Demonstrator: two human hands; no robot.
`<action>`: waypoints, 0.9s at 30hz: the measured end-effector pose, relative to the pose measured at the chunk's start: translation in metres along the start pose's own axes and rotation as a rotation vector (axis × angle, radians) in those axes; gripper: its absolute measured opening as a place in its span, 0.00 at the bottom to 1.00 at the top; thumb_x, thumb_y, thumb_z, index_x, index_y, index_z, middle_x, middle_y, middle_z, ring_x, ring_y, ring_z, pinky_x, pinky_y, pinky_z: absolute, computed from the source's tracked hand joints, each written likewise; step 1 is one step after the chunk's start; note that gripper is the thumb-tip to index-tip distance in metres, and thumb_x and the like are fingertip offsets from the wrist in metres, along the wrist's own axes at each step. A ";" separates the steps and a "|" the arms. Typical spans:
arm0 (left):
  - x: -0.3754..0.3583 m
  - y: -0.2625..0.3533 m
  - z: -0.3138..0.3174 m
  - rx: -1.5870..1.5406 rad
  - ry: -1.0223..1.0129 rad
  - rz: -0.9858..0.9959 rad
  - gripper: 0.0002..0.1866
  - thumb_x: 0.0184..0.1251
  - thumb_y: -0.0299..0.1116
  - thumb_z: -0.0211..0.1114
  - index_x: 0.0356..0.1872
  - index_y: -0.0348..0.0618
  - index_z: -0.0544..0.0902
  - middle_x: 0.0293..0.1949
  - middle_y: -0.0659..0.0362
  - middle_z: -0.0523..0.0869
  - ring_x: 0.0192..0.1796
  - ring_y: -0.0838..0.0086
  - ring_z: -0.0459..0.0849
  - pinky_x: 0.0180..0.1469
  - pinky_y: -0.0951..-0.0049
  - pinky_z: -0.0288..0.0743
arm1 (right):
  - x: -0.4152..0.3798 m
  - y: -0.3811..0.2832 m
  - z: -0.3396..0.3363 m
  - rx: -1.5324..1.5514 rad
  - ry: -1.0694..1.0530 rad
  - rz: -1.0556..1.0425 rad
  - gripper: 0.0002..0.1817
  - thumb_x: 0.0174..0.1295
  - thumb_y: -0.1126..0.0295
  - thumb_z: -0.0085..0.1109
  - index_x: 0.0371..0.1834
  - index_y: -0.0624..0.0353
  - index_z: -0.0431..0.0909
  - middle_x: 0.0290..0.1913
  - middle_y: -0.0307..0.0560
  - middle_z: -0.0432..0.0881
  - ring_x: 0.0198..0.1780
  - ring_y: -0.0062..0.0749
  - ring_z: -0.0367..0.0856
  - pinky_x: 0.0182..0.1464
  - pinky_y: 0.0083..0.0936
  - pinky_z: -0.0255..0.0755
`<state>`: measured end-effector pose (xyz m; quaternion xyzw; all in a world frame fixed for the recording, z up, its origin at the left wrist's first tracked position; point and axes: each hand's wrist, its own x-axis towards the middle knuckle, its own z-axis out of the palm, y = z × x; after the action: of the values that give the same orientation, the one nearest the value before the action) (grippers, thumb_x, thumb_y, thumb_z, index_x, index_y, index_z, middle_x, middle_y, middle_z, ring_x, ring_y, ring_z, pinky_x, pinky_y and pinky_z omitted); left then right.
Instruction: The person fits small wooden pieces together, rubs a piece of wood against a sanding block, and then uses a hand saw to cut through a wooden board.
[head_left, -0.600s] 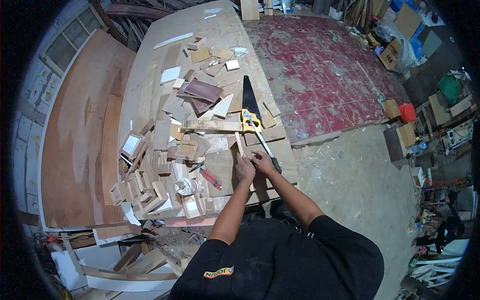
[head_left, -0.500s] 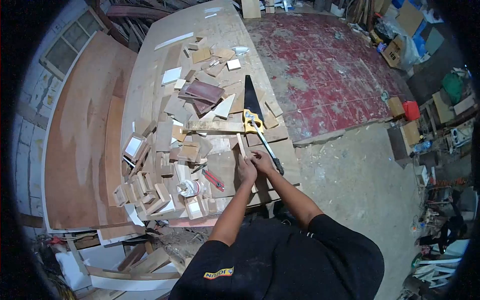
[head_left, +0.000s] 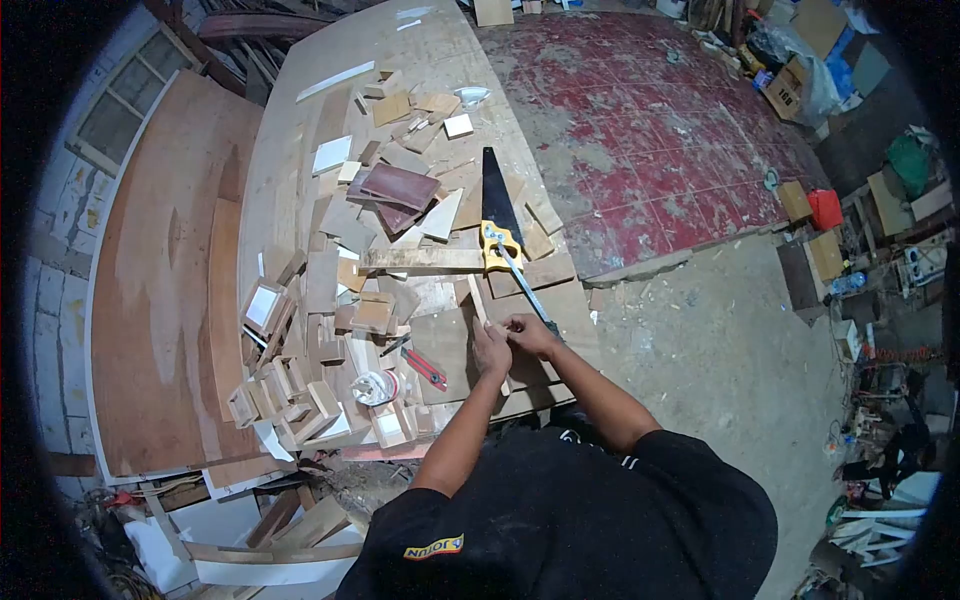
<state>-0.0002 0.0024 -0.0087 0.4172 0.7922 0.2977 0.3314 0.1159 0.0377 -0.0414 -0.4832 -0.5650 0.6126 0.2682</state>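
Nearest us, short of the saw (head_left: 497, 200), our left hand (head_left: 491, 350) is closed over the middle of a narrow wooden strip (head_left: 479, 298). The strip's long axis runs away from our body, its far end leaning slightly left and stopping just short of the saw's handle. Our right hand (head_left: 533, 335) is at the strip's right side, fingers curled, tips close to the left hand; we cannot tell whether they pinch anything. So the left hand is the nearer to the strip, lying along its line, while the right comes in across it.

Short of the saw and to its left, we have a red tool (head_left: 425, 370) and a white tub (head_left: 375, 387). A thin metal rule (head_left: 528, 290) reaches from the saw's handle back towards our right wrist. Left of the handle lies a plank (head_left: 420, 261); beyond it, left of the blade, are dark red pads (head_left: 400, 186).
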 end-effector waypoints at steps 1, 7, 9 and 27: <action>0.001 -0.002 0.001 -0.002 -0.004 0.004 0.28 0.74 0.43 0.42 0.68 0.34 0.62 0.57 0.35 0.75 0.58 0.41 0.74 0.61 0.50 0.66 | -0.007 -0.009 -0.003 -0.002 0.005 0.000 0.13 0.60 0.74 0.60 0.48 0.65 0.80 0.34 0.39 0.82 0.36 0.20 0.78 0.40 0.20 0.74; 0.001 -0.007 0.003 -0.006 0.010 0.054 0.28 0.75 0.43 0.42 0.69 0.34 0.61 0.59 0.34 0.73 0.60 0.40 0.73 0.63 0.50 0.64 | -0.022 -0.013 -0.029 -0.044 -0.518 0.035 0.12 0.60 0.70 0.62 0.46 0.60 0.83 0.33 0.37 0.84 0.31 0.17 0.76 0.34 0.20 0.71; 0.004 -0.012 0.008 -0.014 0.018 0.060 0.28 0.75 0.43 0.42 0.68 0.34 0.62 0.59 0.34 0.73 0.60 0.40 0.73 0.63 0.50 0.64 | -0.011 -0.018 -0.031 -0.112 -0.243 0.116 0.15 0.60 0.66 0.62 0.48 0.62 0.82 0.32 0.36 0.83 0.31 0.19 0.77 0.34 0.21 0.72; 0.007 -0.012 0.011 -0.078 0.059 0.075 0.28 0.75 0.44 0.42 0.69 0.37 0.62 0.58 0.36 0.75 0.59 0.41 0.75 0.60 0.51 0.67 | -0.024 -0.019 -0.029 -0.293 -0.522 0.142 0.12 0.55 0.67 0.69 0.40 0.62 0.85 0.35 0.38 0.86 0.34 0.20 0.77 0.41 0.24 0.73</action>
<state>-0.0002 0.0045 -0.0265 0.4242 0.7734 0.3526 0.3124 0.1467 0.0335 -0.0134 -0.3814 -0.6620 0.6452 -0.0019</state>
